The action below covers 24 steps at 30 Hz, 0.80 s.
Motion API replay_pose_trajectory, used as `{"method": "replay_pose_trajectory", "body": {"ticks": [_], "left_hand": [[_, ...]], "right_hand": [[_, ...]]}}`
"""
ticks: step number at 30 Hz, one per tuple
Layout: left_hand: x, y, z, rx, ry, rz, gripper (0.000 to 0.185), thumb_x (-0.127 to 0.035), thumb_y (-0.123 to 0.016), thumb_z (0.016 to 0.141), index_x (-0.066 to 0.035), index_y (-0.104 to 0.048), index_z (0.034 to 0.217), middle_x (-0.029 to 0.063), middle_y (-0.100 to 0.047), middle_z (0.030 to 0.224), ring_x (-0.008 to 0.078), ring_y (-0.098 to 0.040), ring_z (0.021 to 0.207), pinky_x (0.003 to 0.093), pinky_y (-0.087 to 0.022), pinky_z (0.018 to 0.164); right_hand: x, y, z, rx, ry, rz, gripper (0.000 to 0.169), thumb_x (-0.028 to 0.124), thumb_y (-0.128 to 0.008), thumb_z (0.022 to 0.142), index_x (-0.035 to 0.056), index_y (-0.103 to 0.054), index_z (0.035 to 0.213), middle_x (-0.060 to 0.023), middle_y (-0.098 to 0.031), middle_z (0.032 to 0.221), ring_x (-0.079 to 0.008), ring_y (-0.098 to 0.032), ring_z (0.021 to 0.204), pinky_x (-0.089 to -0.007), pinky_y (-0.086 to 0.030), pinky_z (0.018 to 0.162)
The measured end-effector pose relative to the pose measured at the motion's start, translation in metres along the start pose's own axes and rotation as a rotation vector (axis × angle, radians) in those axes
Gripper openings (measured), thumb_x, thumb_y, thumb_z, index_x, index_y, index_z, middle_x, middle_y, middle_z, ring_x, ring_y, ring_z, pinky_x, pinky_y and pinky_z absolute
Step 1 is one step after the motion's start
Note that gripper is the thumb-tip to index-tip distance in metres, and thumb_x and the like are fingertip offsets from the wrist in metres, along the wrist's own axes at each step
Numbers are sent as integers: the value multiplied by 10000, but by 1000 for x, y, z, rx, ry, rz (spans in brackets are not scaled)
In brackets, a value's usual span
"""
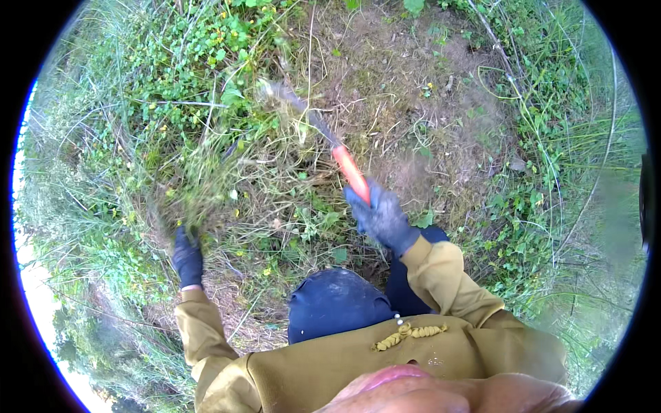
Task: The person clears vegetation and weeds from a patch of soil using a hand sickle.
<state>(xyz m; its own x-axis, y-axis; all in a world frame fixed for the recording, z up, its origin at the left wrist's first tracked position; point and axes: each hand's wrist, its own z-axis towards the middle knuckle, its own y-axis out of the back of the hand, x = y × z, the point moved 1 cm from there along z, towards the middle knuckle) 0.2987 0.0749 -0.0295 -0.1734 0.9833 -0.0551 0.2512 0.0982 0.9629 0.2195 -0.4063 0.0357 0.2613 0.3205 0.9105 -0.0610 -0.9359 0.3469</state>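
My right hand (pixel 381 214), in a dark blue-grey work glove, grips the orange-red handle of a sickle-like hand tool (pixel 352 173). Its dark metal blade points up and left over the cut stems; the tip is blurred, so its exact shape cannot be told. At the left, my left hand (pixel 187 258), in a dark glove, is closed around the lower end of a bunch of weeds (pixel 193 191), which is blurred by motion. The blade and the bunch are apart. Pulled and loose stems (pixel 268 191) lie on the ground between my hands.
Low leafy plants with small yellow flowers (pixel 227 36) grow at the upper left. Dry soil with plant litter (pixel 392 103) lies ahead. Long thin stems (pixel 521 103) and tall grass (pixel 594 170) stand at the right. My bent knee (pixel 338 304) in dark trousers is just below the work area.
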Motion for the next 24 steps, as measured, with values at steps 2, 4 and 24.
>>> {"method": "replay_pose_trajectory", "body": {"ticks": [2, 4, 24], "left_hand": [[95, 1, -15, -250, -65, 185, 489, -225, -524, 901, -93, -389, 1352, 185, -607, 1110, 359, -612, 896, 413, -492, 684], [56, 24, -14, -59, -167, -98, 506, -223, -540, 894, -80, -389, 1355, 178, -610, 1111, 345, -626, 877, 387, -505, 640], [-465, 90, 250, -79, -312, -94, 712, -608, -582, 770, -25, -569, 1178, 244, -554, 1206, 386, -544, 1118, 436, -439, 943]], "right_hand": [[7, 5, 15, -70, -24, 522, 257, 268, -549, 926, 27, -506, 1007, -75, -593, 781, -159, -564, 540, -306, -495, 470], [-24, 33, 20, -239, -81, 878, 234, 256, -547, 930, 35, -506, 994, -40, -584, 788, -138, -560, 543, -274, -503, 456], [-129, 132, 51, -761, -445, 79, 307, 306, -609, 886, 14, -534, 947, -80, -540, 574, -165, -565, 432, -327, -461, 413]]}}
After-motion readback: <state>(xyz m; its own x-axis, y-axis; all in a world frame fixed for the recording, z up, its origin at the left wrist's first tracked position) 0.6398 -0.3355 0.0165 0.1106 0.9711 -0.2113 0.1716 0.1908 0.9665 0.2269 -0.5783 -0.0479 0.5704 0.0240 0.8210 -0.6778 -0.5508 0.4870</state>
